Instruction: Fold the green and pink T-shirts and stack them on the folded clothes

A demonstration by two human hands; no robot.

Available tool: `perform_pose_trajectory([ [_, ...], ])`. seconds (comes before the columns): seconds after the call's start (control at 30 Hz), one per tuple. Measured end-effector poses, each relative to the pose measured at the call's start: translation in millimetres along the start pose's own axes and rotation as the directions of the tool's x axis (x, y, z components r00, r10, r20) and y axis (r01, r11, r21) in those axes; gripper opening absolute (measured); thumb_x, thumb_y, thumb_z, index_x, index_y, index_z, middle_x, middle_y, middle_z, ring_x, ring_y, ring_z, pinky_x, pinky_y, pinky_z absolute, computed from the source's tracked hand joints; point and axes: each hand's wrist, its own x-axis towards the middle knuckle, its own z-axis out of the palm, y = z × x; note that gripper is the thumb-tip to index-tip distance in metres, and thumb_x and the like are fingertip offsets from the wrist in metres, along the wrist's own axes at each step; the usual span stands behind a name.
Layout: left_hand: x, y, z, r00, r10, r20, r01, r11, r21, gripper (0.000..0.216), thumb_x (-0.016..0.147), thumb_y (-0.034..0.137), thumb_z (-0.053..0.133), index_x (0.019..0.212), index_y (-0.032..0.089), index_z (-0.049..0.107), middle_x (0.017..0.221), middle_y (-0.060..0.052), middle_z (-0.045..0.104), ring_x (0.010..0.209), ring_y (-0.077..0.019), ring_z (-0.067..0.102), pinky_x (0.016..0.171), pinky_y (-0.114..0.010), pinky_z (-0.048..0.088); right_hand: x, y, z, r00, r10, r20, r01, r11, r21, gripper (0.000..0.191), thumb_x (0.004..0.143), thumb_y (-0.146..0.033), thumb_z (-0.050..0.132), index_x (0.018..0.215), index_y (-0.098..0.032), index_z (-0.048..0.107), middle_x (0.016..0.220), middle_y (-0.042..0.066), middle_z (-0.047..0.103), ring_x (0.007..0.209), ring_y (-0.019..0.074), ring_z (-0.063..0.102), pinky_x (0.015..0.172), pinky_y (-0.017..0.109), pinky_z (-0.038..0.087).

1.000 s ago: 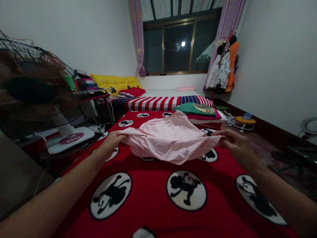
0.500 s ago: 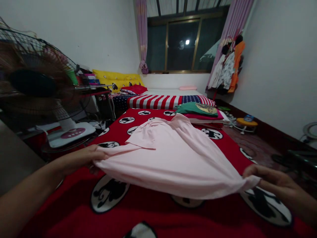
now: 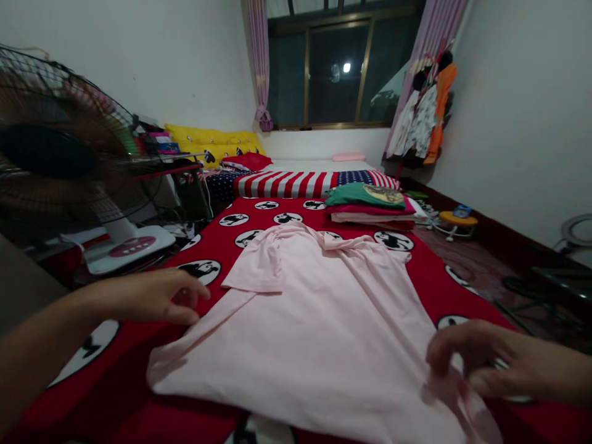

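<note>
At my far left is a fan [image 3: 46, 151], its blades a blur, with a white base below. Next comes a desk [image 3: 178, 168] with things crowded on it. In front of these, nearer me, my left hand [image 3: 169, 296] is open, fingers loosely curled and the thumb apart from them, with nothing in its grasp; it hangs just beside the left edge of the shirt, and I can't tell whether the thumb touches it. Farther back are a yellow cushion [image 3: 217, 143], a red pillow [image 3: 250, 161] and a striped cloth [image 3: 287, 185].

In the middle, the pink shirt [image 3: 305, 327] lies spread on the red cover [image 3: 435, 277], collar away from me and hem towards me, its left sleeve flat and its right side creased. Beyond it, to the right, stands a folded pile [image 3: 365, 209] with a green piece on top. Clothes [image 3: 420, 123] hang by the curtain, and a stool [image 3: 457, 223] stands on the floor. At the right, my right hand [image 3: 490, 364] is curled over the shirt's near corner, where the cloth bunches; its fingertips are blurred, so I can't tell whether they pinch it.
</note>
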Motion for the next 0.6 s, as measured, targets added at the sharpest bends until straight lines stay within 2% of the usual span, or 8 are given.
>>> perform_pose_trajectory([
  [0.07, 25.3, 34.2, 2.9, 0.988, 0.149, -0.044, -0.149, 0.989, 0.001, 0.029, 0.073, 0.04, 0.063, 0.096, 0.025, 0.073, 0.092, 0.001, 0.073, 0.083, -0.0186, 0.064, 0.074, -0.023, 0.047, 23.9, -1.2, -16.4, 0.974, -0.034, -0.225, 0.031, 0.999, -0.016, 0.039, 0.073, -0.047, 0.065, 0.101, -0.021, 0.071, 0.107, 0.011, 0.068, 0.099, 0.0272, 0.061, 0.08, 0.032, 0.047],
  [0.1, 37.4, 53.1, 11.9, 0.975, 0.215, -0.064, -0.218, 0.975, -0.038, 0.032, 0.077, 0.042, 0.06, 0.1, 0.023, 0.072, 0.099, -0.001, 0.072, 0.089, -0.0201, 0.064, 0.078, -0.025, 0.048, 38.8, 1.7, -26.1, 0.916, -0.052, -0.397, 0.039, 0.998, -0.039, 0.038, 0.073, -0.046, 0.065, 0.1, -0.02, 0.07, 0.107, 0.011, 0.068, 0.099, 0.027, 0.061, 0.082, 0.032, 0.047],
  [0.2, 61.0, 105.0, 63.8, 0.911, 0.376, -0.171, -0.406, 0.893, -0.193, 0.045, 0.086, 0.04, 0.049, 0.126, 0.02, 0.058, 0.127, -0.008, 0.061, 0.11, -0.0219, 0.059, 0.093, -0.032, 0.047, 85.1, 17.8, -53.6, 0.611, -0.081, -0.787, -0.012, 0.994, -0.112, 0.035, 0.07, -0.037, 0.065, 0.097, -0.015, 0.067, 0.105, 0.013, 0.068, 0.097, 0.0261, 0.061, 0.088, 0.035, 0.045],
  [0.23, 64.0, 117.7, 84.7, 0.87, 0.467, -0.158, -0.49, 0.856, -0.167, 0.05, 0.088, 0.039, 0.048, 0.135, 0.021, 0.05, 0.138, -0.009, 0.052, 0.122, -0.0221, 0.052, 0.101, -0.034, 0.042, 98.7, 23.5, -60.8, 0.534, -0.054, -0.844, -0.04, 0.995, -0.089, 0.037, 0.07, -0.035, 0.064, 0.1, -0.013, 0.065, 0.105, 0.015, 0.067, 0.095, 0.0256, 0.061, 0.085, 0.035, 0.046],
  [0.3, 64.4, 133.3, 122.4, 0.817, 0.576, -0.015, -0.575, 0.814, -0.081, 0.057, 0.091, 0.04, 0.046, 0.144, 0.023, 0.036, 0.152, -0.012, 0.032, 0.138, -0.0261, 0.032, 0.11, -0.042, 0.031, 120.9, 32.8, -70.8, 0.451, 0.059, -0.891, -0.054, 0.998, 0.039, 0.047, 0.072, -0.035, 0.062, 0.112, -0.009, 0.06, 0.109, 0.018, 0.064, 0.089, 0.0241, 0.062, 0.072, 0.031, 0.049],
  [0.37, 62.5, 134.9, 146.4, 0.804, 0.593, 0.049, -0.594, 0.805, -0.008, 0.063, 0.089, 0.042, 0.051, 0.146, 0.025, 0.032, 0.156, -0.013, 0.019, 0.143, -0.0324, 0.013, 0.113, -0.054, 0.018, 136.5, 38.0, -75.2, 0.442, 0.174, -0.88, -0.042, 0.984, 0.173, 0.061, 0.073, -0.038, 0.061, 0.124, -0.006, 0.053, 0.103, 0.018, 0.063, 0.08, 0.0222, 0.062, 0.059, 0.028, 0.047],
  [0.43, 64.0, 123.2, 152.8, 0.842, 0.537, 0.052, -0.54, 0.839, 0.067, 0.067, 0.088, 0.047, 0.052, 0.147, 0.026, 0.029, 0.158, -0.012, 0.009, 0.144, -0.0355, 0.002, 0.113, -0.059, 0.01, 146.6, 39.7, -75.5, 0.442, 0.185, -0.878, -0.066, 0.983, 0.174, 0.069, 0.071, -0.041, 0.064, 0.128, -0.005, 0.051, 0.086, 0.012, 0.063, 0.068, 0.0195, 0.058, 0.05, 0.025, 0.042],
  [0.6, 91.7, 43.7, 104.1, 0.965, 0.237, -0.113, -0.2, 0.942, 0.268, 0.064, 0.089, 0.051, 0.045, 0.147, 0.029, 0.029, 0.159, -0.008, 0.007, 0.143, -0.0333, 0.014, 0.113, -0.05, 0.022, 153.7, 36.4, -68.3, 0.49, 0.016, -0.872, -0.083, 0.996, -0.029, 0.05, 0.059, -0.037, 0.07, 0.102, -0.011, 0.071, 0.053, -0.004, 0.045, 0.05, 0.0118, 0.042, 0.047, 0.023, 0.029],
])
